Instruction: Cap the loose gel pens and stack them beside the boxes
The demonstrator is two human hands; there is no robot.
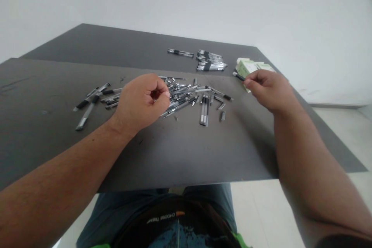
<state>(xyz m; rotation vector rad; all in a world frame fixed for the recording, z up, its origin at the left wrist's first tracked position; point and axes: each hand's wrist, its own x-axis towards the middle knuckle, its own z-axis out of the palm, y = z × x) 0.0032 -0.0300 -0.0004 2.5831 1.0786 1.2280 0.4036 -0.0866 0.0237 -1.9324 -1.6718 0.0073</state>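
My right hand (266,87) is raised at the right side of the table, thumb and fingers pinched on a pen (238,76). The pen's dark grip and clear end stick out to the left, and the rest is hidden in the hand. In front of the pile of pen parts (183,99), my left hand (142,100) is closed with thumb and index finger together. What it holds, if anything, cannot be made out against the pile. Three pen barrels (205,110) lie side by side between the hands, with clear caps (223,116) to their right.
Behind the pile lies a stack of pens (210,61), with a few more pens (180,52) to its left. A green and white box (251,66) lies beyond my right hand. Several loose pens (88,110) are at the left. The grey table (188,155) reaches back toward a white wall.
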